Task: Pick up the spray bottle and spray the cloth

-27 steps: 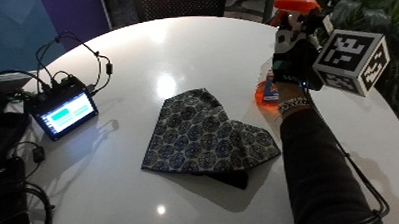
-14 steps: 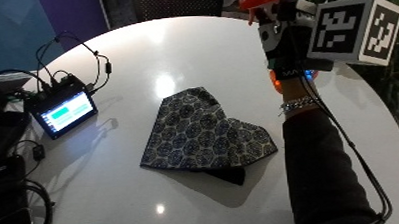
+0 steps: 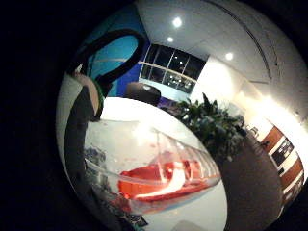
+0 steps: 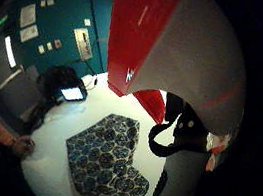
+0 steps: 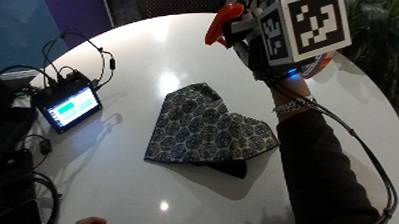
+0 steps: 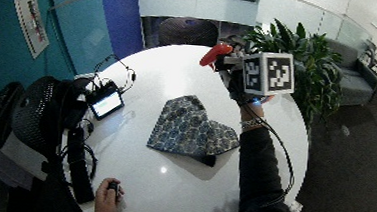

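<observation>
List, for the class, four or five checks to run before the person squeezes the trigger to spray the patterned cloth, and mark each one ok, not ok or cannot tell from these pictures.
1. Spray bottle is off the table and held in the gloved right hand: ok.
2. Orange nozzle points toward the cloth: cannot tell; it faces away from the hand, over the table, but its exact aim is unclear.
3. Cloth lies flat on the white table, uncovered: ok.
4. Bottle holds liquid: ok; the little-finger palm view shows red liquid in the clear body.
5. Small screen device lies clear of the spray path: cannot tell; it sits apart from the cloth, on the far side from the hand.
</observation>
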